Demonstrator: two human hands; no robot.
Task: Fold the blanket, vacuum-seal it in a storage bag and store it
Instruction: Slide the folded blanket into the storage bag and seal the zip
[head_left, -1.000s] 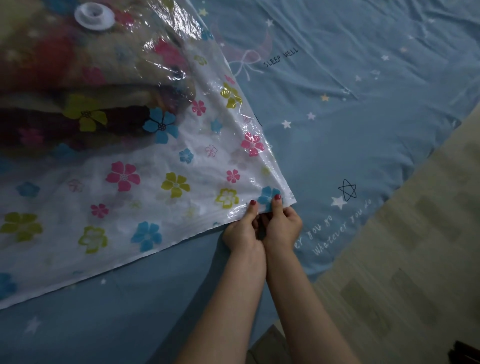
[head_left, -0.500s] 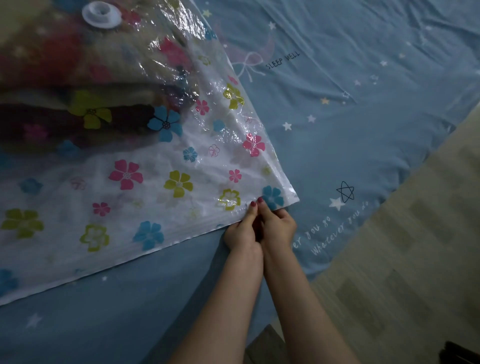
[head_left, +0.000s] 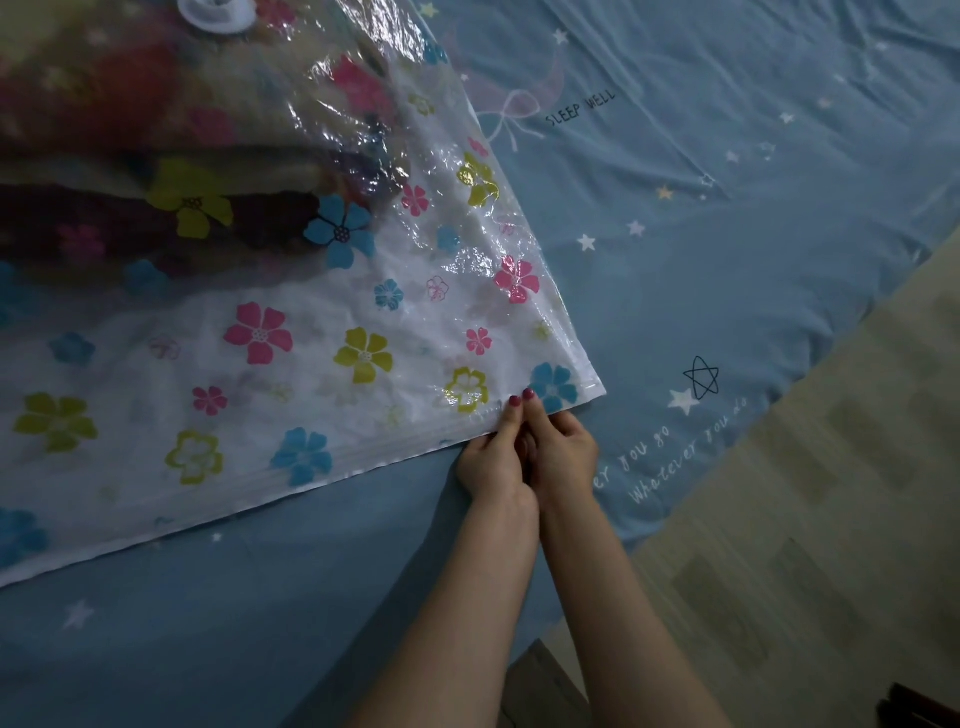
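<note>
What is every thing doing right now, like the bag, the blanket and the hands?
Storage bag: lying flat on the bed, still puffy, not sucked flat.
Blanket: folded, inside the bag.
Valve: on top of the bag, nothing attached.
Zip strip: along the near edge, being pinched near the corner.
Left hand: pinching the strip.
Right hand: pinching the strip beside it.
Bed sheet: spread out, wrinkled.

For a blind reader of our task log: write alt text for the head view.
Both hands, left hand and right hand, pinch the zip edge of a flower-printed clear storage bag near its corner. The folded blanket sits inside, below a white valve. The bag lies on a blue star-patterned sheet.
</note>
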